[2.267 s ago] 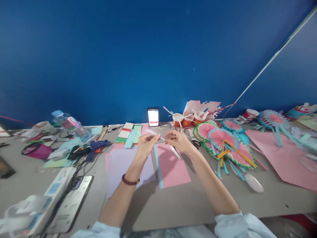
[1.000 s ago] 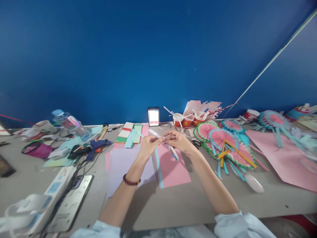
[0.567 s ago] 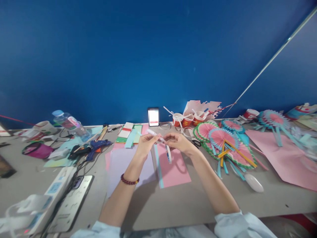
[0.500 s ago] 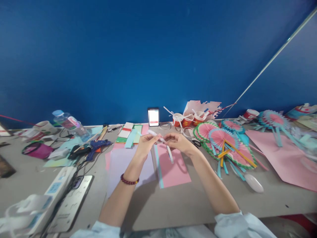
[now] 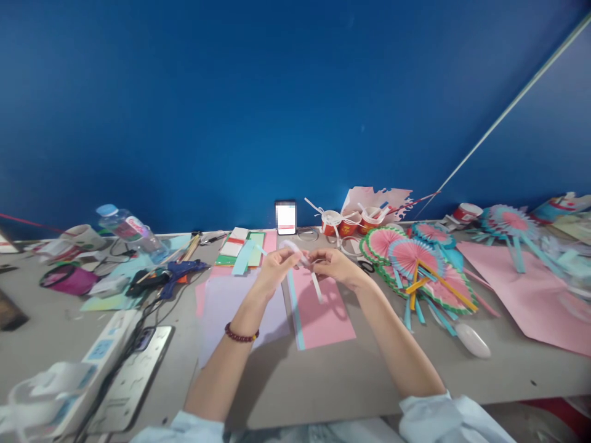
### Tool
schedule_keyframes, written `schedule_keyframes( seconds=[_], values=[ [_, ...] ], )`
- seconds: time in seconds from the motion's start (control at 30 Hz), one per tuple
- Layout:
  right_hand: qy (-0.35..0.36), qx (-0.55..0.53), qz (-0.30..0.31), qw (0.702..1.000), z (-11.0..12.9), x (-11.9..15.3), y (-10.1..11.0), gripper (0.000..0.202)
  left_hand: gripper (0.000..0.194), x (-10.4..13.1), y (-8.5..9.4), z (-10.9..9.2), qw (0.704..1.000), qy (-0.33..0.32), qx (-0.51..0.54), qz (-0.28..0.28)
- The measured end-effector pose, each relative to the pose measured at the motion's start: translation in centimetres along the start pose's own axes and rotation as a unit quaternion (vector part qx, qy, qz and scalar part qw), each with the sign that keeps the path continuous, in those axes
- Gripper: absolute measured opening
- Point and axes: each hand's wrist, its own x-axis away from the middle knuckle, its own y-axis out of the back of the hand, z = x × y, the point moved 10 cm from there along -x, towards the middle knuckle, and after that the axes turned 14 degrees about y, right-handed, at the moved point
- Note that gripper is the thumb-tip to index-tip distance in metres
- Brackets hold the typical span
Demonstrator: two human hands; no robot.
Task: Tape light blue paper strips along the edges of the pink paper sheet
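Observation:
Both hands are raised over the middle of the table, their fingertips close together at a roll of white tape (image 5: pixel 290 247). My left hand (image 5: pixel 276 266) pinches the roll, whose curved edge shows above the fingers. My right hand (image 5: pixel 333 266) is closed at the roll's right side, fingertips on the tape. From between the hands a loose white strip (image 5: pixel 316 288) hangs down. Below lies pink paper (image 5: pixel 325 323) with a light blue strip along its left edge, bearing the hands' shadow. Lavender paper (image 5: pixel 244 307) lies under my left forearm.
Pink, blue and green pleated paper fans (image 5: pixel 415 258) are piled right, near a white oval object (image 5: pixel 473 341). Red-and-white paper cups (image 5: pixel 349 223) and a phone (image 5: pixel 286 218) stand at the back. Left are a blue glue gun (image 5: pixel 178 275), a bottle (image 5: pixel 133 229) and a power strip (image 5: pixel 99 363).
The tape roll has turned between my fingers, so more of its curved edge shows above them. My left hand has shifted slightly right; the other things on the table stay put.

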Motion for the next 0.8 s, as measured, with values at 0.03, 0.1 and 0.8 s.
schedule_keyframes(
  seconds=[0.03,0.1,0.8],
  values=[
    [0.0,0.002,0.003,1.0,-0.1,0.0,0.0,0.028,0.034,0.1,-0.1,-0.1,1.0,-0.008,-0.021,0.002],
    [0.001,0.011,0.004,1.0,-0.2,0.0,0.0,0.026,0.031,0.3,-0.2,-0.5,0.998,-0.031,-0.062,-0.009],
    [0.086,0.067,-0.022,0.994,0.8,-0.7,0.4,0.031,0.021,0.3,0.8,-0.2,0.996,-0.038,-0.06,-0.061]
  ],
)
